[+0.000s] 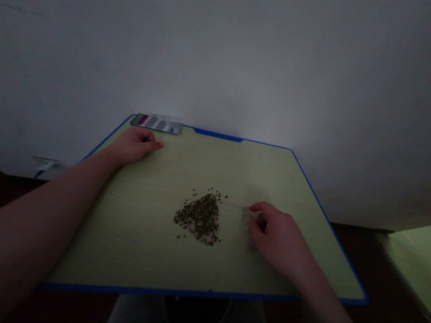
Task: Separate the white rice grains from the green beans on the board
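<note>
A heap of small dark green beans (200, 217) lies in the middle of a pale green table (140, 247) with a blue rim. My right hand (280, 239) rests just right of the heap, its fingers curled onto a small clear plastic bag (248, 228) lying flat on the table. My left hand (135, 144) lies at the far left corner, fingers loosely bent, holding nothing, just in front of a phone (157, 123).
The phone lies along the table's far edge against a white wall. A second pale green surface (424, 263) shows at the right edge. The floor around is dark. A white plug or adapter (46, 164) sits low at the left wall.
</note>
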A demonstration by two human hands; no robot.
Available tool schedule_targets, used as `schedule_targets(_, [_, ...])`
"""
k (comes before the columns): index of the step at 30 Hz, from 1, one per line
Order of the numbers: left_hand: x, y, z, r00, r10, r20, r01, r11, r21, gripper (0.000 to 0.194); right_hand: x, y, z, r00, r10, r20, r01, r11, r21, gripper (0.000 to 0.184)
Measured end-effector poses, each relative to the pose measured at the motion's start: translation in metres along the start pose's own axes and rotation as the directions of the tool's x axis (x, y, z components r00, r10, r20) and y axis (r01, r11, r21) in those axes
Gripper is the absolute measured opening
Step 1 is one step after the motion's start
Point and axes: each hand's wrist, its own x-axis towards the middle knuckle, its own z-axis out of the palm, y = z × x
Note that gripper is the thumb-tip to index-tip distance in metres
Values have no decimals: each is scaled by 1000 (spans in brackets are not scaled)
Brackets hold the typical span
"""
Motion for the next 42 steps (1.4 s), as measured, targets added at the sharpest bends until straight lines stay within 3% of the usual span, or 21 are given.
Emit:
schedule_targets(5, [1,-2,1,1000,8,-5,-8,1000,6,35,7,21,-20,999,21,-44,-12,979,202,26])
schedule_targets(9, [-1,-2,0,1000,6,9,-6,1000,3,35,17,18,-33,993,50,-110,-12,949,316,22])
schedule_targets(15, [-1,-1,-1,1000,-9,19,9,1000,25,37,23,-23,-11,994,-92,59,81,983,167,25])
schedule_targets(20, [1,-2,-1,1000,-9,15,9,1000,16,37,26,-35,6,992,-90,91,82,992,95,30])
schedule_targets(34, [-1,2,-2,1000,-17,-2,17,1000,21,37,18,9,-9,1000,12,29,-12,1000,8,27])
schedule_targets(42, [-3,6,-2,1000,-23,-6,23,999,33,35,17,22,-22,999,32,10,-33,996,80,25])
